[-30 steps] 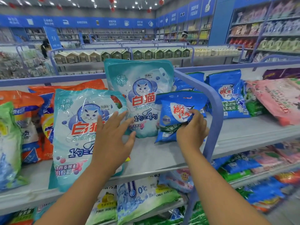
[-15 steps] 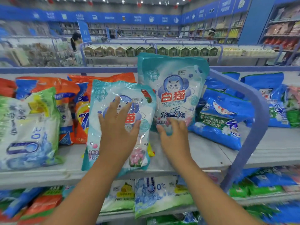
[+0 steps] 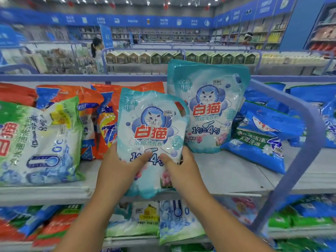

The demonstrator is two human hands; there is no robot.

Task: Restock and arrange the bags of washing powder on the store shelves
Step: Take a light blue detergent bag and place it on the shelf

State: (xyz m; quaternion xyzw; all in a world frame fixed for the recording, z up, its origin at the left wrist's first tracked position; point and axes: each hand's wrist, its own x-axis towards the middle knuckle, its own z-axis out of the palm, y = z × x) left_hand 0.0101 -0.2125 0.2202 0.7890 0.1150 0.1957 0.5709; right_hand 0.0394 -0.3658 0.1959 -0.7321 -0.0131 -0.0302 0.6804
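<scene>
I hold a teal-and-white washing powder bag with a cat logo (image 3: 152, 130) upright at the front of the grey top shelf (image 3: 227, 175). My left hand (image 3: 120, 171) grips its lower left edge, thumb across the front. My right hand (image 3: 180, 171) grips its lower right edge, thumb on the front as well. A second, same-looking cat bag (image 3: 209, 108) stands upright behind it to the right. Blue bags (image 3: 261, 137) lie slumped to the right of that one.
Orange bags (image 3: 101, 113) and a green-and-white bag (image 3: 38, 140) fill the shelf's left side. A curved blue rail (image 3: 312, 135) divides the shelf at the right. The lower shelf holds more bags (image 3: 174, 220). A person (image 3: 96, 51) stands in a far aisle.
My right hand left the blue bag, passed the rear cat bag and now grips the front cat bag with my left, which went from lying flat on it. That bag now stands upright.
</scene>
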